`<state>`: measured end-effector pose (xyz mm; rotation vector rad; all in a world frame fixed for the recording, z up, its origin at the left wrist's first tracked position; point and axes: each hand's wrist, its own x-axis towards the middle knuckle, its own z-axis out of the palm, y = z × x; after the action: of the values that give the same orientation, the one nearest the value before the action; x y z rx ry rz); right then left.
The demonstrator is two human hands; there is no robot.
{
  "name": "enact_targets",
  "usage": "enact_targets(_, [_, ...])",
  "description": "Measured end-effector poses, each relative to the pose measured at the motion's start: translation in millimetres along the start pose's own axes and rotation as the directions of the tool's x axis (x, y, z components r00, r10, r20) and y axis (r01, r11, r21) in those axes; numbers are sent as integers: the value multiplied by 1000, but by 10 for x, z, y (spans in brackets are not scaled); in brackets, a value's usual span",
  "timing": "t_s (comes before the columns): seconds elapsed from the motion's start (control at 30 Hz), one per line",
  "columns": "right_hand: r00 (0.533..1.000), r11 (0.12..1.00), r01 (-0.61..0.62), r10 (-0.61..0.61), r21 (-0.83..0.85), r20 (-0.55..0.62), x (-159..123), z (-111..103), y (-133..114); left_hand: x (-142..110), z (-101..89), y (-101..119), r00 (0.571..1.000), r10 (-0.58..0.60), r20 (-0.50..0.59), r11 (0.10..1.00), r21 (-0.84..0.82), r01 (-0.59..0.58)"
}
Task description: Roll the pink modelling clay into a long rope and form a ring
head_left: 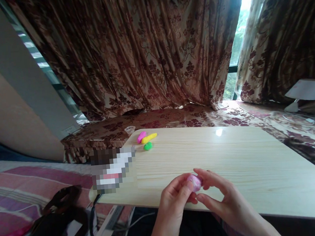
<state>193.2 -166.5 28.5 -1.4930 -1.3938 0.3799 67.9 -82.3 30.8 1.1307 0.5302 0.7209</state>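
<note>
My left hand [176,193] grips a small pale-pink lump of modelling clay [195,183] between thumb and fingers, just above the table's near edge. The lump looks rounded and streaked with white. My right hand [217,190] is at its right side, thumb and fingers apart in a loose curve around it; whether a fingertip touches the lump I cannot tell. Toward the far left corner of the table lie a bright pink piece of clay [141,137], a yellow stick-shaped piece [149,138] and a green rounded piece [148,146].
The pale wooden table [218,153] spans the space before me. A blurred-out item [115,171] lies on its left edge, with a black strap [92,223] hanging below. A clear plastic cup [130,130] stands behind the far left corner. A white lamp [304,90] stands far right.
</note>
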Motion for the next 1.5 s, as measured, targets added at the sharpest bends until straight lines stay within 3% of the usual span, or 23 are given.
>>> enact_targets(0.33, [999, 997, -49, 50, 60, -19, -5, 26, -27, -44, 30, 74, 999, 5, 51, 999, 46, -8])
enact_targets(0.6, [999, 999, -43, 43, 27, -5, -47, -21, 11, -32, 18, -5, 999, -17, -35, 999, 31, 18])
enact_targets(0.77, [999, 999, 3, -4, 37, 53, -46, -20, -44, -44, 62, 16, 1000, -7, -5, 997, 75, 7])
enact_targets(1.0, [1000, 1000, -16, 16, -11, 13, -11, 18, -38, 7, 9, -8, 997, -35, 68, 986, 166, 23])
enact_targets(1.37, [999, 1000, -29, 29, -5, 34, 24, 35, -14, -1, 85, 0, 998, -3, 63, 984, 178, -8])
enact_targets(1.5, [998, 999, -41, 41, -16, 42, 23, 59, -43, 18, 45, -6, 993, 10, 118, 986, 166, -30])
